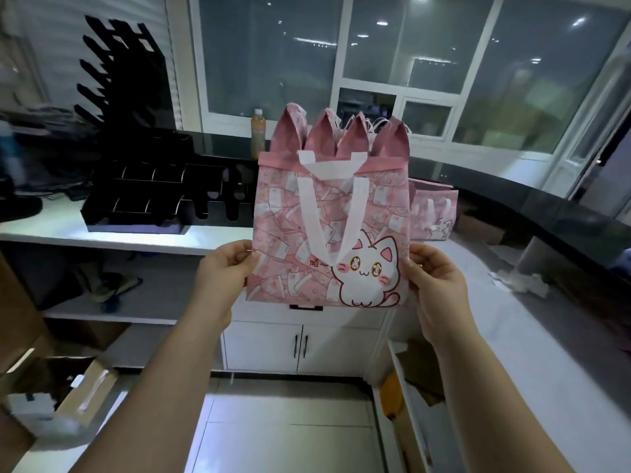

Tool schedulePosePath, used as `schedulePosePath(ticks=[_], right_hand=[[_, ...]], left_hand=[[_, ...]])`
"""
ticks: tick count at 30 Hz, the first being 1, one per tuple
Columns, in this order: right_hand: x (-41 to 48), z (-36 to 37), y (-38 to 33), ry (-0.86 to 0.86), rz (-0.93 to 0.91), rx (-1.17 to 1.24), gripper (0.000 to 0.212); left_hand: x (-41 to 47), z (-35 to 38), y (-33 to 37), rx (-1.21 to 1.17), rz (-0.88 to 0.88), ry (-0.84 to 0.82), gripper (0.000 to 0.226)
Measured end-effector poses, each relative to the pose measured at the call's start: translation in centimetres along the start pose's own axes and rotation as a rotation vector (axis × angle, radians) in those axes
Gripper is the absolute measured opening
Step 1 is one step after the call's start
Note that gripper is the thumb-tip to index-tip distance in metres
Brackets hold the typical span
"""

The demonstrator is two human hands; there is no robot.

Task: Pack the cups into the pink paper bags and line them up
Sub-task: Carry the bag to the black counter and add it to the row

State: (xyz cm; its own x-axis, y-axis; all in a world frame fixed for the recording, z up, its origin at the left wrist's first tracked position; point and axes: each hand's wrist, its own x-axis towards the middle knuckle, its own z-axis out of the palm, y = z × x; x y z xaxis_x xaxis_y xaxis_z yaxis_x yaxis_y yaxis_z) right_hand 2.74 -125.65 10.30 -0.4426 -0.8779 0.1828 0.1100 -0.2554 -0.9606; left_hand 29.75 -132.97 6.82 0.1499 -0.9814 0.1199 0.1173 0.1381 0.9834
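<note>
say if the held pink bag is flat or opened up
Flat: the pink bag is one thin panel, pinched at its sides by left hand and right hand.

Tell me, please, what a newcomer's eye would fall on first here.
The pink cat-print bag is held up at centre frame, its side edges pinched by the left hand and the right hand. Just behind it, the tops of more pink bags show in a row, and a black slotted rack sits at the left.

Bare hands (223, 268), bare forearms (164, 370)
</note>
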Motion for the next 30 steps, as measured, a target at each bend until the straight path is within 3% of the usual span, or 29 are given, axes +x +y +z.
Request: schedulePosePath(ticks=[5,14,19,30], right_hand=[[11.1,1.8,3.2,-0.027,0.007,-0.037,0.004],[29.8,1.2,6.4,-0.084,0.032,0.015,0.017],[35.5,1.9,11.0,-0.053,0.100,0.040,0.022],[44.9,3.7,17.4,0.149,0.122,-0.023,0.015]], left_hand=[[6.6,5.2,-3.1,0.195,0.066,0.113,0.019],[22.1,13.5,-4.5,0.070,-0.062,0.007,0.019],[27.7,15.6,-8.2,0.055,-0.085,0.053,0.019],[40.5,20.2,-14.2,0.041,-0.214,-0.087,0.010]])
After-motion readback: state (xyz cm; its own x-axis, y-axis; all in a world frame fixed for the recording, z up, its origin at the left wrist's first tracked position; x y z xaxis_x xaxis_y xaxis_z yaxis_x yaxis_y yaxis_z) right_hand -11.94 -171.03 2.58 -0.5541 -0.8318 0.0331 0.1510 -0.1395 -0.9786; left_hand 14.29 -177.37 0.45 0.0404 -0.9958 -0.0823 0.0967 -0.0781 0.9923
